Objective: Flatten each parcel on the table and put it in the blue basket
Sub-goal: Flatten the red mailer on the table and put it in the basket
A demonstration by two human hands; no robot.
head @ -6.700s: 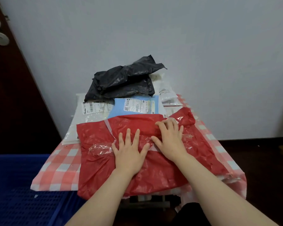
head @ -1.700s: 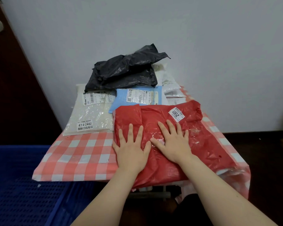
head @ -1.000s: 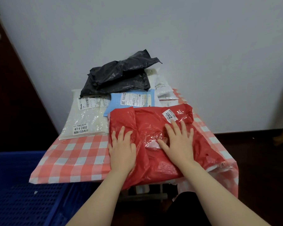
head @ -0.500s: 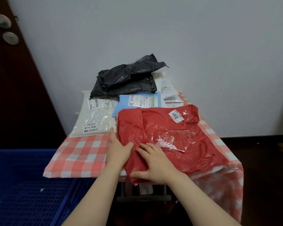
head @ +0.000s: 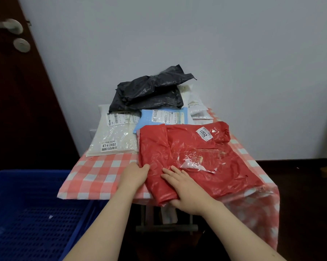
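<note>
A folded red plastic parcel (head: 196,147) with a white "2001" sticker lies flat on the near right part of the checked table (head: 94,178). My left hand (head: 134,176) grips the parcel's left edge, thumb on top and fingers hidden beneath it. At the near left corner my right hand (head: 187,189) holds the parcel, fingers spread on top and the thumb tucked under the overhanging near edge. The blue basket (head: 27,213) stands on the floor to the lower left, below the table's edge.
Behind the red parcel lie a light blue parcel (head: 164,117), a white bubble parcel (head: 113,140), a crumpled black parcel (head: 149,93) on top, and more white parcels (head: 196,108) by the wall. A dark door (head: 12,91) stands at left.
Both hands left off pressing flat on top of the red parcel and moved to its near left side, the left hand to the left edge and the right hand to the near corner.
</note>
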